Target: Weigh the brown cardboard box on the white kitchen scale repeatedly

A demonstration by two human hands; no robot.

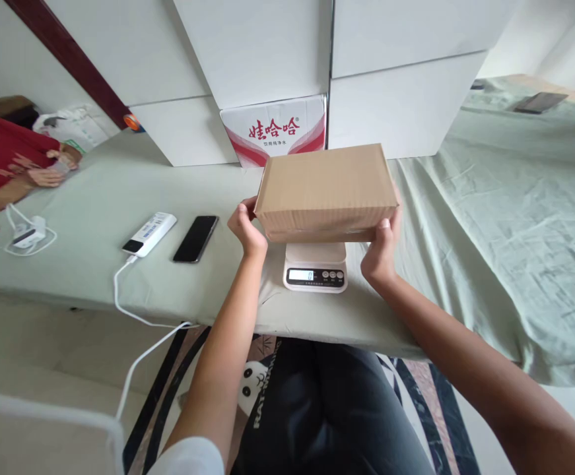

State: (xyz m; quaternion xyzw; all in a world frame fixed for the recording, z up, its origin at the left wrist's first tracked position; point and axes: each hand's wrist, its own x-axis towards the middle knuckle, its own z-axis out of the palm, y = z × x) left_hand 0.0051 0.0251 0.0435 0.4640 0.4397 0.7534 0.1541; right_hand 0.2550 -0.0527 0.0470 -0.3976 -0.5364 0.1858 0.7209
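Between my two hands is a brown cardboard box point(324, 185), held level over a white digital kitchen scale point(315, 277). The scale's display reads 0, and the box hides most of its platform. My left hand point(247, 227) grips the box's left end, fingers partly hidden behind it. On the right end, my right hand point(383, 247) has its thumb on the front face near the corner, with the other fingers along the side.
A black phone point(196, 239) and a white power bank point(149, 234) with a cable lie to the left. White panels and a red-white printed carton point(277, 130) stand behind. At far left, a person in a red shirt point(7, 158) holds something small. Green cloth point(490, 264) covers the surface.
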